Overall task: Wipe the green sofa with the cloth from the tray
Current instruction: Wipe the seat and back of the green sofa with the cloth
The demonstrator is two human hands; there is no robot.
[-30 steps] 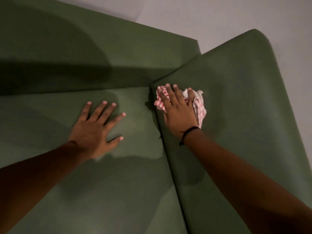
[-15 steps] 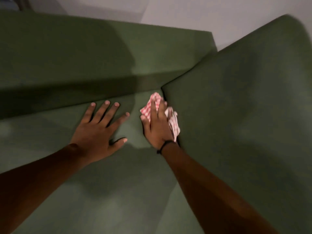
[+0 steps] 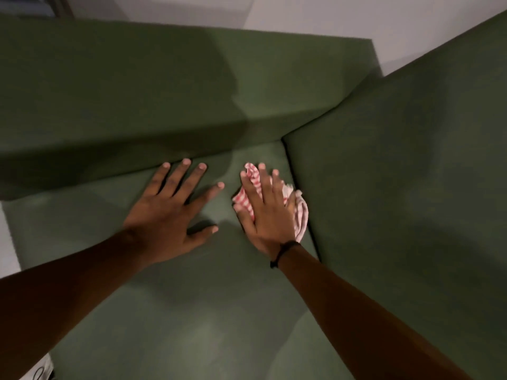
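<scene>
The green sofa (image 3: 192, 311) fills most of the head view: a seat in the middle, a backrest (image 3: 137, 91) across the top and an armrest (image 3: 411, 174) on the right. My right hand (image 3: 270, 212) lies flat on a bunched red-and-white checked cloth (image 3: 301, 215), pressing it onto the seat in the back corner beside the armrest. The cloth shows at my fingertips and along the right side of my hand. My left hand (image 3: 170, 212) rests flat on the seat with fingers spread, its fingertips near the backrest, and holds nothing.
A pale wall (image 3: 301, 15) runs behind the sofa. Pale floor (image 3: 8, 242) shows past the seat's left edge. A small light object with dark markings (image 3: 41, 373) sits at the bottom left corner, mostly cut off.
My right hand has slid the cloth off the armrest's inner face down onto the seat, into the back corner. My left hand has stayed flat on the seat. The view has shifted.
</scene>
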